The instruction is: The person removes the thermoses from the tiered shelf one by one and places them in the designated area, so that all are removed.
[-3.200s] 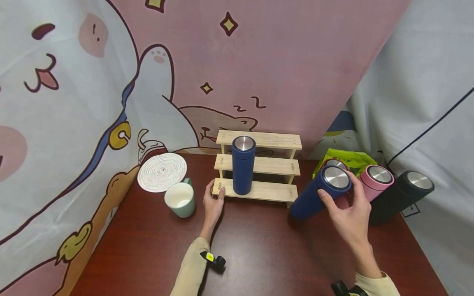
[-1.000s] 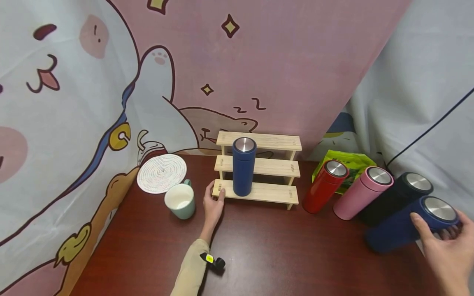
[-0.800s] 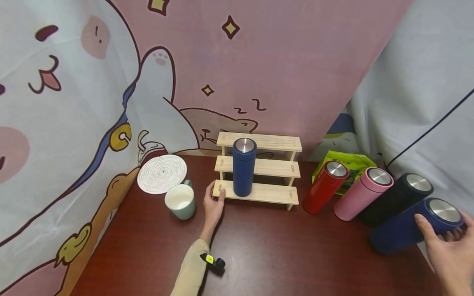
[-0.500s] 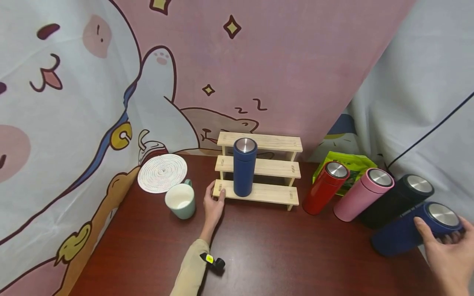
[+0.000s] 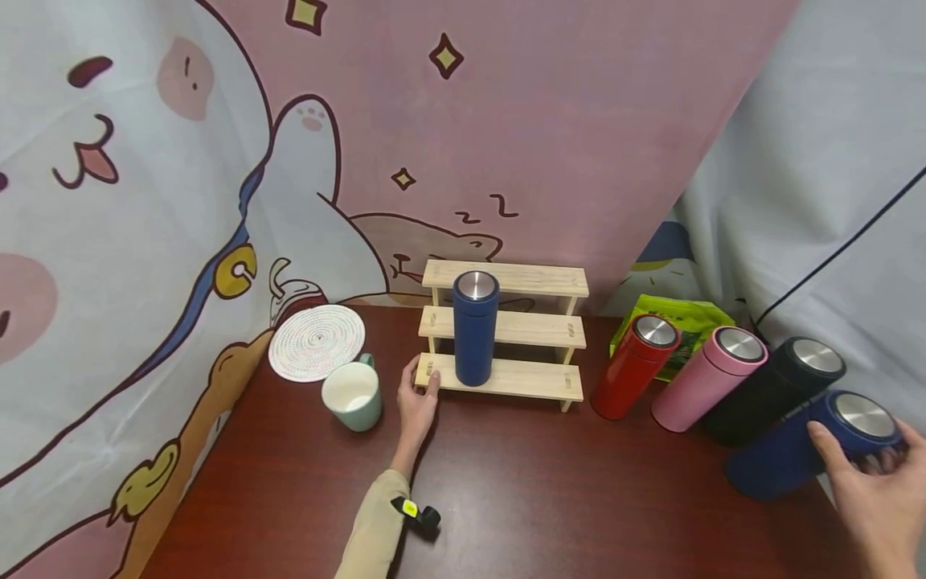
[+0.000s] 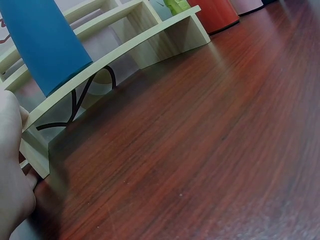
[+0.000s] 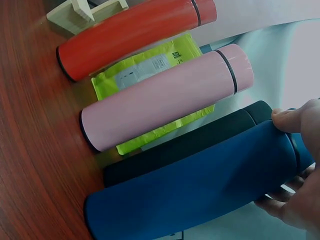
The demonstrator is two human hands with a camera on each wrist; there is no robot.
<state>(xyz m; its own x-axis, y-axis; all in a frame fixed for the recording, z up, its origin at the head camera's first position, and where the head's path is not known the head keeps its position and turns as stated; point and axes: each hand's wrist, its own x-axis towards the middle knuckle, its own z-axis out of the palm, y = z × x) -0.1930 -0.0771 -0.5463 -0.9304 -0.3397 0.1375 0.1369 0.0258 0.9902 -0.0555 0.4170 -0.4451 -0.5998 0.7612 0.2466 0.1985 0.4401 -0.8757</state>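
Observation:
My left hand (image 5: 417, 402) grips the left end of the lowest step of a three-tier wooden shelf (image 5: 531, 378), thumb on the front side. On that step a blue thermos (image 5: 473, 342) with a steel-topped lid stands upright. At the far right my right hand (image 5: 878, 490) holds a second blue thermos (image 5: 777, 454) near its lid, the thumb on one side and the fingers round the other. In the right wrist view, this blue thermos (image 7: 190, 185) is beside a black thermos (image 7: 190, 142), its base at the table; contact cannot be told.
A red thermos (image 5: 633, 370), a pink thermos (image 5: 705, 382) and the black one stand in a row right of the shelf. Behind them lies a green packet (image 5: 680, 310). Left of the shelf are a mint mug (image 5: 354, 398) and a round woven mat (image 5: 317, 342).
My right hand has carried the second blue thermos from beside the shelf to the right, past the black one; over the last half second it barely moves. The left hand has kept its place.

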